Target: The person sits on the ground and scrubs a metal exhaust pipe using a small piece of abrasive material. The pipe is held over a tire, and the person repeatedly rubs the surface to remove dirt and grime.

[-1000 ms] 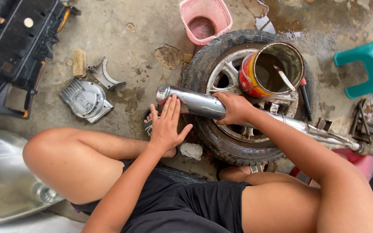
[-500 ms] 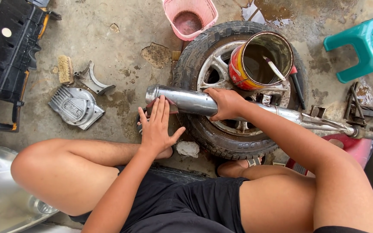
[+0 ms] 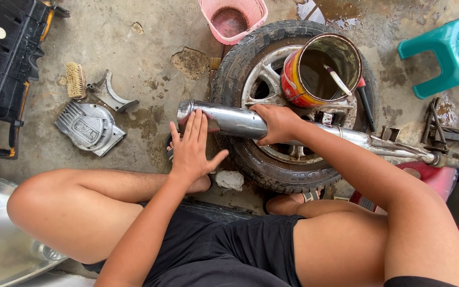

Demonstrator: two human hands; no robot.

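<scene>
Outdoor moto repair yard: tyre (image 3: 251, 159), engine cover (image 3: 88, 127), concrete.

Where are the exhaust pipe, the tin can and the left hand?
exhaust pipe (image 3: 235, 120): head view, on its shiny barrel.
tin can (image 3: 292, 85): head view, on its red outer wall.
left hand (image 3: 191, 148): head view, on its back.

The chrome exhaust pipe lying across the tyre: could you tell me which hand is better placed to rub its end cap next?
Probably the left hand: its open palm lies flat by the chrome exhaust pipe's capped end, while the right hand grips it mid-length, steadying it.
</scene>
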